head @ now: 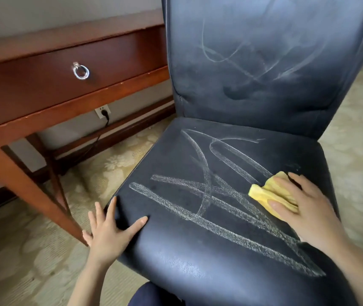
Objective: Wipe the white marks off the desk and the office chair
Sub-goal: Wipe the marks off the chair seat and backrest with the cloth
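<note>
Right hand [304, 208] flat atop yellow cloth [266, 193], fingers straight; left hand [110, 235] splayed, apparently against chair [176, 261] corner.

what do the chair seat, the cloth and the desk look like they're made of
Chair seat: likely black leather or faux leather, smooth with a soft sheen. Yellow cloth under the right hand: soft fabric, perhaps microfibre, going by its folds. Desk: reddish-brown wood or veneer, glossy varnish, chipped along the edge.

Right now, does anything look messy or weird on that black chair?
Yes. Thick white scribbles cross the chair seat, and fainter, smeared white lines loop over the backrest. They look odd on the dark upholstery. The right hand presses a yellow cloth on the seat's right side.
</note>
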`<state>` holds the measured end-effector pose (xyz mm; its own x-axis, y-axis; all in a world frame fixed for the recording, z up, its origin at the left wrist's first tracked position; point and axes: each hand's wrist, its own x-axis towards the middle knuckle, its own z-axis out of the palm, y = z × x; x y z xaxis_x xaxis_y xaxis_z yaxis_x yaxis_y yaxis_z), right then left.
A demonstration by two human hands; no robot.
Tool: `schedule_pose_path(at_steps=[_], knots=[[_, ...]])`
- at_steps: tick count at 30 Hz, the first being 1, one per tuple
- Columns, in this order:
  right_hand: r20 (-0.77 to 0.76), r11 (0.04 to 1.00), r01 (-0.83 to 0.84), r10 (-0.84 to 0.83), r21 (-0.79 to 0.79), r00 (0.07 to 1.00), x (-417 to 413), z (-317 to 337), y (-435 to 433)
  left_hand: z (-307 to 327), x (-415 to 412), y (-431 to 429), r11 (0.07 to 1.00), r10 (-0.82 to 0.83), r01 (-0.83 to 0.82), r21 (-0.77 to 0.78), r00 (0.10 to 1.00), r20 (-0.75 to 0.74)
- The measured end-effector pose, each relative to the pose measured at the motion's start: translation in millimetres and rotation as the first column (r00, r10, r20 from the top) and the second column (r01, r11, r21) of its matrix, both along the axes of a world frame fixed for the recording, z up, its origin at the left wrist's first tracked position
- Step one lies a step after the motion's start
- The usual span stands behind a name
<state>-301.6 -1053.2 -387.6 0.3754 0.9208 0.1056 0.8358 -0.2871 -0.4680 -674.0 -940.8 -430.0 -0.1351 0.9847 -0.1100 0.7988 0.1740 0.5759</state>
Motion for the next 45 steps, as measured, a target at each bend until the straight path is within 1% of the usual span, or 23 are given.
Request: schedule_pose_path(at_steps=[3,7,9,12,15,16,17,18,20,21,22,23,24,25,27,29,30,32,34,36,38,41,45], knots=[[0.047,0.998,-0.057,0.058,-0.026,0.997,-1.7,-2.1,8.7,-7.8,-6.2,4.4,1.0,0.007,-0.007,0.017,0.999,0.036],[0.122,0.999,-0.034,0.038,-0.033,0.992,-3.3,-13.4,14.2,-2.2,-9.1,3.9,1.0,0.01,-0.01,-0.002,1.0,-0.011],[0.107,0.999,-0.035,0.037,-0.016,0.994,0.2,-19.1,17.4,0.9,-10.2,2.4,1.0,0.017,-0.017,-0.016,1.0,0.02],[-0.079,0.989,-0.005,0.017,0.145,0.997,10.8,-21.0,20.9,1.9,-6.0,0.5,0.999,0.045,-0.044,-0.014,0.995,0.092],[-0.374,0.969,0.145,-0.062,0.198,0.925,24.3,-9.6,16.7,-2.3,-2.6,-4.0,0.999,0.044,-0.042,-0.014,0.992,0.117],[-0.512,0.962,0.205,-0.086,0.18,0.854,29.9,-4.1,14.7,-4.0,-3.3,-7.5,0.999,0.042,-0.041,-0.014,0.989,0.145],[-0.679,0.956,0.258,-0.096,0.141,0.728,36.9,1.4,11.7,-5.8,-4.1,-13.0,0.999,0.038,-0.037,-0.009,0.984,0.176],[-0.817,0.955,0.283,-0.091,0.091,0.57,44.5,6.5,8.9,-7.3,-4.7,-19.6,1.0,0.031,-0.03,-0.008,0.981,0.192],[-0.963,0.955,0.294,-0.045,0.037,0.267,58.0,14.8,2.5,-8.4,-4.1,-33.1,1.0,0.009,-0.007,-0.012,0.988,0.153],[-0.986,0.95,0.309,-0.01,0.043,0.169,63.8,16.8,-1.2,-8.2,-2.5,-39.7,1.0,0.003,-0.001,-0.019,0.993,0.12],[-0.992,0.941,0.333,0.022,0.062,0.123,68.8,17.9,-5.8,-8.1,0.2,-47.3,1.0,0.005,-0.002,-0.029,0.997,0.083],[-0.993,0.926,0.368,0.052,0.089,0.109,73.9,17.6,-13.0,-7.4,4.0,-57.1,0.999,0.012,-0.01,-0.036,0.999,0.036],[-0.988,0.905,0.409,0.066,0.118,0.138,78.3,16.7,-21.1,-7.3,7.9,-66.6,0.999,0.02,-0.021,-0.041,1.0,-0.014],[-0.978,0.883,0.447,0.054,0.142,0.204,83.2,14.4,-29.4,-7.9,12.4,-76.7,0.998,0.026,-0.029,-0.048,0.997,-0.066],[-0.892,0.871,0.459,-0.059,0.173,0.448,93.3,5.9,-46.0,-10.9,22.1,-96.7,0.998,0.031,-0.04,-0.055,0.987,-0.155],[-0.67,0.899,0.39,-0.167,0.197,0.723,94.4,-7.2,-58.8,-14.1,28.8,-113.9,0.998,0.044,-0.052,-0.037,0.981,-0.191],[-0.542,0.919,0.333,-0.173,0.212,0.822,89.8,-14.7,-62.1,-15.3,30.2,-121.6,0.998,0.041,-0.048,-0.03,0.979,-0.199],[-0.31,0.955,0.193,-0.118,0.223,0.944,73.2,-25.3,-65.8,-19.1,32.9,-134.5,1.0,0.012,-0.017,-0.02,0.976,-0.218],[-0.069,0.978,0.101,-0.09,0.184,0.994,52.3,-34.9,-64.8,-23.2,37.1,-146.5,1.0,-0.001,0.001,0.001,0.972,-0.236],[0.073,0.985,0.123,-0.133,0.123,0.988,27.4,-41.6,-64.1,-27.3,45.2,-156.4,0.999,-0.008,0.018,0.037,0.968,-0.252],[0.095,0.979,0.119,-0.136,0.167,0.986,-1.2,-47.6,-66.1,-31.9,56.6,-163.9,0.995,-0.038,0.055,0.078,0.978,-0.204],[0.083,0.953,0.023,-0.05,0.302,0.995,-41.2,-55.3,-66.5,-41.1,69.9,-171.1,0.982,-0.104,0.112,0.154,0.993,-0.055],[0.175,0.921,-0.164,0.108,0.352,0.979,-82.9,-57.5,-65.4,-45.5,74.3,-177.1,0.973,-0.119,0.131,0.19,0.99,-0.074]])
